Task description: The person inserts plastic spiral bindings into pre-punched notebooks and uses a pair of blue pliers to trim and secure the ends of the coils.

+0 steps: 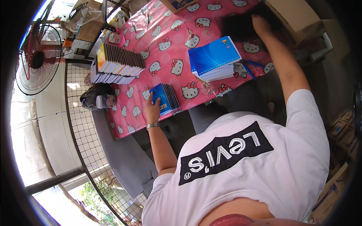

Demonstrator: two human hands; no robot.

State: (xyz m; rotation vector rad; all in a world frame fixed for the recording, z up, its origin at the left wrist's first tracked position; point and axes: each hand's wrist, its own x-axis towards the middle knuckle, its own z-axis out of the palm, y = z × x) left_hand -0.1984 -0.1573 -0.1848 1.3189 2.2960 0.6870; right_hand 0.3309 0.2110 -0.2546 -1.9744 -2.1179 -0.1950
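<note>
My left hand (153, 108) lies on the blue cover of a small stack of notebooks (174, 98) at the table's near edge, thumb and fingers spread. My right hand (260, 25) reaches to the far right, closed on a black, cloth-like thing (239, 27); both are smeared by motion, so its kind is unclear. Between the hands, nearer the right one, sits a pile of blue-covered notebooks (215, 56) with punched holes along the edge. A blue strap-like piece (250, 69) sticks out beside it.
A tall stack of notebooks (118, 64) stands on the pink patterned tablecloth (166, 60) at left. A jar (105, 101) and a dark bag (88, 98) sit at the left edge. An opened cardboard box (294, 17) is at far right, another box (177, 4) at the back, a fan (37, 59) far left.
</note>
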